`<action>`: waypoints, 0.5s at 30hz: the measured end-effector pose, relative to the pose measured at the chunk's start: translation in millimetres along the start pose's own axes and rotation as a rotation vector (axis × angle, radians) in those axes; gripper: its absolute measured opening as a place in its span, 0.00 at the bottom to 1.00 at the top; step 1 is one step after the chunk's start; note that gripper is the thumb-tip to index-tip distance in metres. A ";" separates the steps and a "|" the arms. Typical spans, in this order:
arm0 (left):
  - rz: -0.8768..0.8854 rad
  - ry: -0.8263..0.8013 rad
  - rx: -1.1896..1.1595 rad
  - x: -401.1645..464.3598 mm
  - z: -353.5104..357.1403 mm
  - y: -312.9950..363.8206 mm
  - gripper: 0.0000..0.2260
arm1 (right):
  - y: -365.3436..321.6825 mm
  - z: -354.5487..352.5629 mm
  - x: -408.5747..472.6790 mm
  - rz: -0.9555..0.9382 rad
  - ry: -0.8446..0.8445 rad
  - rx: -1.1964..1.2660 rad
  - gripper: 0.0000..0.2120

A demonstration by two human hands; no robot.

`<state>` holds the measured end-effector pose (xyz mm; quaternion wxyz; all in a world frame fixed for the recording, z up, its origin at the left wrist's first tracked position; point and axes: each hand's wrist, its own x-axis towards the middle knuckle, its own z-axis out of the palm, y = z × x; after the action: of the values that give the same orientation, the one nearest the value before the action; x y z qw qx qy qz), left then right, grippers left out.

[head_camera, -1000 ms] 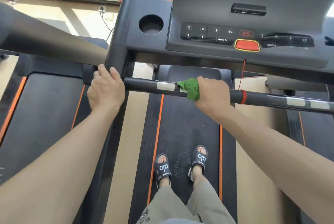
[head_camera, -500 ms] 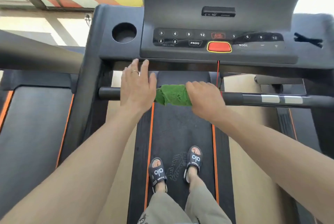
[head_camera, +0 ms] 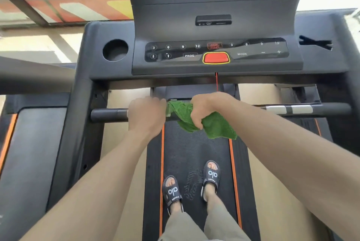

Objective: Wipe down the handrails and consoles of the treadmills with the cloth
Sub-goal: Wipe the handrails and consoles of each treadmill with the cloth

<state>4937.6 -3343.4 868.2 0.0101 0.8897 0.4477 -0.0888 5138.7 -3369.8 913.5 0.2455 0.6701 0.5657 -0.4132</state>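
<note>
Console [head_camera: 216, 65] above handrail [head_camera: 109, 115], red cord [head_camera: 216, 82] hanging

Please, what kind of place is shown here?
Probably a gym. The person stands on a treadmill belt below a console with speed and incline buttons, and a second treadmill stands alongside on the left.

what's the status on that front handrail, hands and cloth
Left hand gripping front handrail bare. Right hand clutching green cloth at the bar, tail hanging loose. Nothing in the way.
</note>
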 end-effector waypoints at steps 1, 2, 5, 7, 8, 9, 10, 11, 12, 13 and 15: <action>-0.004 -0.011 0.004 0.5 -0.7 0.1 0.22 | 2.8 13.9 1.2 -0.017 0.167 -0.020 0.14; -0.004 -0.028 0.009 1.3 -2.8 1.5 0.22 | 6.2 31.4 2.5 -0.027 0.373 -0.078 0.12; 0.026 -0.022 0.029 4.4 -3.5 5.1 0.25 | 6.5 86.4 6.5 -0.087 0.963 -0.258 0.11; 0.020 -0.013 0.035 1.2 -3.8 5.1 0.24 | 5.9 102.5 11.8 -0.134 1.140 -0.254 0.12; 0.003 -0.019 0.043 1.6 -6.1 7.2 0.21 | 9.5 102.3 13.9 -0.175 1.144 -0.252 0.12; -0.019 -0.042 0.031 1.6 -9.6 11.3 0.16 | 15.4 100.6 13.3 -0.239 1.105 -0.236 0.12; -0.046 -0.066 -0.005 3.3 -11.3 14.9 0.12 | 21.5 96.2 11.6 -0.326 1.075 -0.219 0.14; -0.068 -0.092 -0.061 5.7 -13.6 21.7 0.09 | 30.1 91.1 8.2 -0.409 1.033 -0.177 0.16; -0.066 -0.097 -0.150 10.4 -15.8 31.7 0.08 | 39.4 83.0 0.5 -0.467 0.984 -0.107 0.15; -0.053 -0.085 -0.269 15.3 -21.3 43.0 0.07 | 46.9 74.9 -10.1 -0.497 0.941 -0.009 0.13; -0.022 -0.014 -0.444 24.6 -37.0 65.1 0.10 | 60.7 61.1 -32.8 -0.464 0.948 0.339 0.11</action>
<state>5009.5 -3359.1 896.5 0.2081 0.8600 0.4659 0.0056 5179.6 -3451.2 899.5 -0.2446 0.6705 0.6728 -0.1949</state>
